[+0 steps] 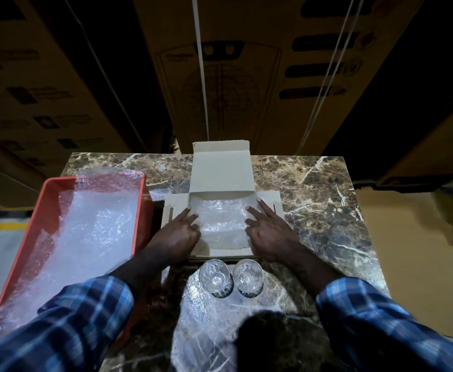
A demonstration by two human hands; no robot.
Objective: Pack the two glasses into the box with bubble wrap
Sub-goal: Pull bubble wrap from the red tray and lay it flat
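Note:
An open cardboard box (pixel 221 173) lies on the marble table (pixel 314 189), its lid standing up at the far side. A sheet of bubble wrap (pixel 221 224) lines the inside of the box. My left hand (pixel 178 233) presses the sheet's left edge with straight fingers. My right hand (pixel 269 232) presses the right edge the same way. Two clear glasses stand upright side by side just in front of the box: the left glass (pixel 214 275) and the right glass (pixel 248 273). Neither hand touches them.
A red tray (pixel 56 194) full of bubble wrap sheets (pixel 85 226) sits at the table's left edge. Another bubble wrap sheet (pixel 201 326) lies on the table near me. Large cardboard cartons (pixel 233 71) rise behind the table; flat cardboard (pixel 408 264) lies to the right.

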